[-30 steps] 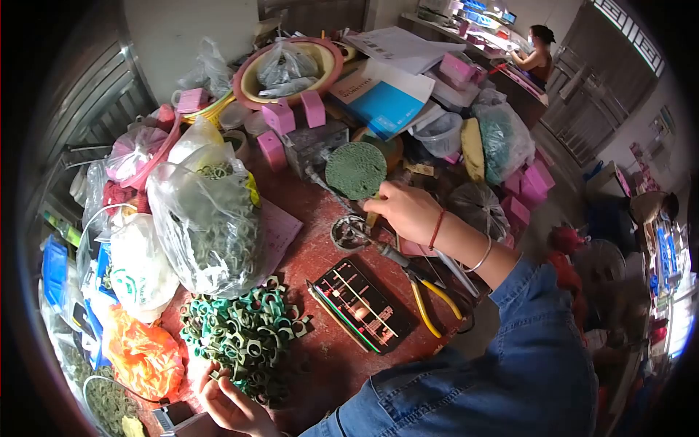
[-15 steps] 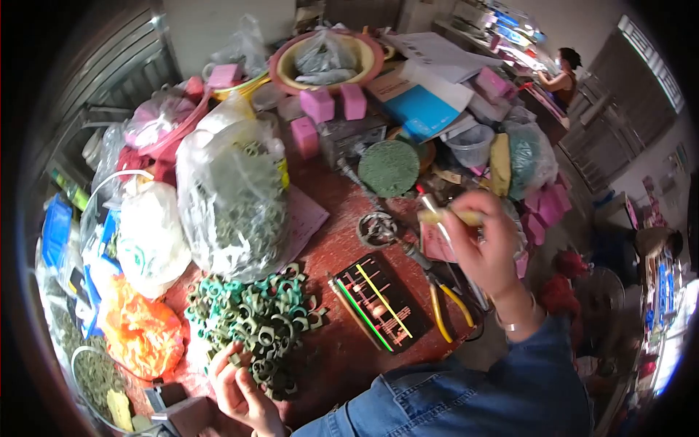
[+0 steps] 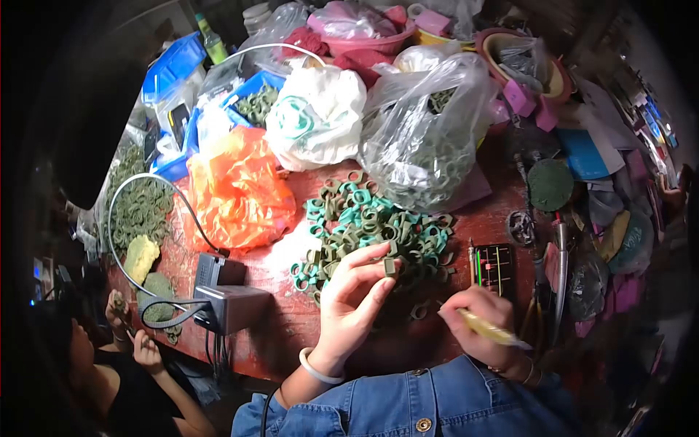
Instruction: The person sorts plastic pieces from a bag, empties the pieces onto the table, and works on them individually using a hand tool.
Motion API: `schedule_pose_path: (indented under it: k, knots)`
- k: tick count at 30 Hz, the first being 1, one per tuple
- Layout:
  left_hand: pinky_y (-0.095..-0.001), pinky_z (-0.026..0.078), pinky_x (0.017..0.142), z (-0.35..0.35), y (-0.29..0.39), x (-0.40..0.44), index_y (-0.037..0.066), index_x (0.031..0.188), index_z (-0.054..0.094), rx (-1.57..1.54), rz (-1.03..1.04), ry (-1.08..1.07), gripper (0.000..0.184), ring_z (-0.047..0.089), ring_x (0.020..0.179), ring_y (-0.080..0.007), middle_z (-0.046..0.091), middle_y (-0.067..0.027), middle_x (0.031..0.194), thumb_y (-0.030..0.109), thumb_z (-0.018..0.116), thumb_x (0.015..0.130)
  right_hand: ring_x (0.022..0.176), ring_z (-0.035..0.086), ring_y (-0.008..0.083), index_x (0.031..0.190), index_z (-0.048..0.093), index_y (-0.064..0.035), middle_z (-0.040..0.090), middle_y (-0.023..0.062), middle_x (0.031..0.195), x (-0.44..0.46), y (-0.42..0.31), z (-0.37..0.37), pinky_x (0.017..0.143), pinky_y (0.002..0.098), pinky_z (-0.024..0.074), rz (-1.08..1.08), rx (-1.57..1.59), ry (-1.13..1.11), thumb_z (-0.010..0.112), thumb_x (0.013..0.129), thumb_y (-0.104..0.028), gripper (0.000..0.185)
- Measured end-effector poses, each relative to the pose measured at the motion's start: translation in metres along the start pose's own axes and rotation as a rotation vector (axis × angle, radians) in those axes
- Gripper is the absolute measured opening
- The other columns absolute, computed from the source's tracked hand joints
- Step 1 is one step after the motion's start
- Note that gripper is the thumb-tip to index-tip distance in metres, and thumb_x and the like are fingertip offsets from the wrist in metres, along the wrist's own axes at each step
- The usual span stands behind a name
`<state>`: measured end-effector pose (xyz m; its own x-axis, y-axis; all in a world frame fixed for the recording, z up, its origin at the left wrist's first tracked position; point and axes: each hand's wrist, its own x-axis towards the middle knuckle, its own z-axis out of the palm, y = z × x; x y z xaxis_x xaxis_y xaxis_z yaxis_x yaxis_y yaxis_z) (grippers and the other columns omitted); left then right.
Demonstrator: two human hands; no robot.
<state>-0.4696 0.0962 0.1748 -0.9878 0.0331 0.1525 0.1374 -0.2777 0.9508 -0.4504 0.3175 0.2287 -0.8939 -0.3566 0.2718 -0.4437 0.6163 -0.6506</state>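
We've got the left hand (image 3: 348, 309) pinching a green ring (image 3: 390, 268) over the near side of the ring pile (image 3: 357, 218), the right hand (image 3: 480, 342) wrapped round a yellow-handled tool (image 3: 491, 330). An orange plastic bag (image 3: 244, 193) crowds the left side, a stuffed clear plastic bag (image 3: 422, 160) the back; our left hand covers some rings, the tool's tip blurs, and shadow swallows part of a co-worker (image 3: 124, 390).

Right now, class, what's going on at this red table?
A person's left hand holds a green ring-shaped piece by a pile of similar pieces on the table. The right hand grips a yellow-handled tool, apart from the piece. At left, another person holds something too small to identify.
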Motion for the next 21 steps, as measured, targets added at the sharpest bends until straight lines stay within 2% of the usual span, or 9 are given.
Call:
schedule_pose_path:
  k: [2, 6, 7, 10, 14, 16, 17, 20, 21]
  knots:
    - [-0.0343, 0.052, 0.103, 0.001, -0.002, 0.001, -0.003, 0.112, 0.070, -0.100, -0.028, -0.026, 0.017, 0.063, 0.121, -0.0213, 0.054, -0.0159, 0.143, -0.007, 0.064, 0.097, 0.064, 0.061, 0.0183, 0.096, 0.068, -0.0020, 0.064, 0.0081, 0.081, 0.014, -0.012, 0.004, 0.061, 0.0294, 0.0492, 0.011, 0.264, 0.205, 0.075, 0.096, -0.016, 0.016]
    - [-0.0338, 0.056, 0.097, -0.001, -0.006, 0.000, -0.002, 0.112, 0.067, -0.129, -0.062, -0.006, 0.016, 0.066, 0.113, -0.0212, 0.056, -0.0139, 0.136, -0.007, 0.064, 0.097, 0.070, 0.059, 0.0152, 0.093, 0.066, 0.0010, 0.064, 0.0109, 0.084, 0.014, -0.005, 0.021, 0.063, 0.0284, 0.0474, 0.105, 0.693, 0.182, 0.064, 0.103, -0.023, 0.026]
    - [-0.0338, 0.056, 0.097, -0.002, -0.006, 0.001, -0.002, 0.112, 0.067, -0.128, -0.062, 0.007, 0.016, 0.066, 0.113, -0.0212, 0.056, -0.0139, 0.136, -0.007, 0.064, 0.097, 0.068, 0.057, 0.0147, 0.088, 0.064, -0.0007, 0.063, 0.0103, 0.083, 0.012, 0.010, 0.030, 0.062, 0.0278, 0.0467, -0.005, 0.897, 0.167, 0.058, 0.106, -0.024, 0.030]
    - [-0.0337, 0.060, 0.091, -0.004, -0.008, -0.001, -0.002, 0.113, 0.063, -0.214, -0.114, 0.003, 0.016, 0.067, 0.111, -0.0207, 0.056, -0.0138, 0.133, -0.006, 0.064, 0.098, 0.067, 0.058, 0.0155, 0.081, 0.060, -0.0027, 0.064, 0.0095, 0.083, 0.018, 0.021, 0.031, 0.061, 0.0288, 0.0470, -0.108, 0.802, 0.172, 0.057, 0.106, -0.022, 0.032]
    - [-0.0337, 0.060, 0.092, 0.000, -0.005, -0.001, 0.000, 0.121, 0.058, -0.269, -0.142, 0.016, 0.024, 0.068, 0.111, -0.0214, 0.058, -0.0139, 0.131, -0.007, 0.062, 0.098, 0.072, 0.061, 0.0105, 0.109, 0.062, 0.0022, 0.065, 0.0074, 0.088, 0.025, -0.003, 0.027, 0.062, 0.0246, 0.0487, 0.158, 0.605, 0.172, 0.066, 0.100, -0.007, 0.014]
    - [-0.0321, 0.060, 0.087, 0.004, -0.004, 0.000, 0.001, 0.129, 0.053, -0.348, -0.109, 0.093, 0.036, 0.068, 0.105, -0.0198, 0.060, -0.0149, 0.128, -0.010, 0.063, 0.096, 0.080, 0.063, 0.0058, 0.140, 0.051, 0.0050, 0.068, 0.0065, 0.097, 0.027, -0.004, 0.030, 0.066, 0.0192, 0.0498, 0.272, 0.685, 0.198, 0.069, 0.092, 0.009, 0.052]
    - [-0.0321, 0.060, 0.087, 0.002, -0.002, 0.000, 0.001, 0.129, 0.053, -0.348, -0.112, 0.093, 0.036, 0.068, 0.105, -0.0198, 0.060, -0.0149, 0.128, -0.010, 0.063, 0.096, 0.080, 0.063, 0.0058, 0.140, 0.051, 0.0050, 0.068, 0.0065, 0.097, 0.024, 0.000, 0.031, 0.066, 0.0192, 0.0498, 0.275, 0.686, 0.198, 0.069, 0.092, 0.009, 0.052]
    - [-0.0233, 0.049, 0.055, -0.007, 0.009, -0.001, 0.002, 0.134, 0.051, -0.519, -0.183, 0.193, 0.039, 0.057, 0.068, -0.0113, 0.061, -0.0131, 0.116, -0.004, 0.061, 0.097, 0.063, 0.063, 0.0096, 0.135, 0.054, 0.0056, 0.072, 0.0141, 0.090, 0.012, 0.016, 0.015, 0.062, 0.0196, 0.0516, 0.180, 1.035, 0.049, 0.058, 0.100, 0.001, 0.036]
    - [-0.0240, 0.045, 0.049, -0.013, 0.007, -0.002, 0.002, 0.132, 0.052, -0.424, -0.201, 0.273, 0.033, 0.053, 0.061, -0.0115, 0.060, -0.0120, 0.109, 0.012, 0.057, 0.101, 0.056, 0.064, 0.0143, 0.130, 0.056, 0.0076, 0.073, 0.0187, 0.083, 0.010, 0.021, 0.011, 0.058, 0.0227, 0.0527, 0.253, 1.086, 0.034, 0.050, 0.103, -0.006, 0.031]
